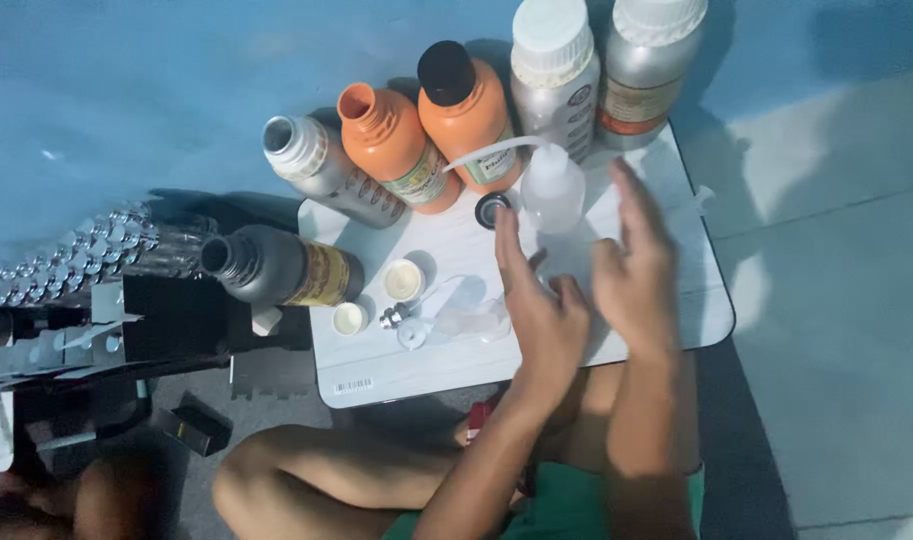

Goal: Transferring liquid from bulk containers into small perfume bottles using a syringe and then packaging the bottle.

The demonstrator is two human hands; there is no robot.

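While both palms hover open and empty, the left hand [542,315] and right hand [637,270] flank the squeeze bottle [552,190]. Reaching seems underway; gripping it upright likely comes next.

Two orange bottles [392,145], one uncapped and one black-capped [464,105], are stood at the back of the white desk [397,375]. Two silver bottles [552,70] with white caps are set beside them. A grey bottle [277,268] is laid at the left edge; small vials [87,260] are racked further left.
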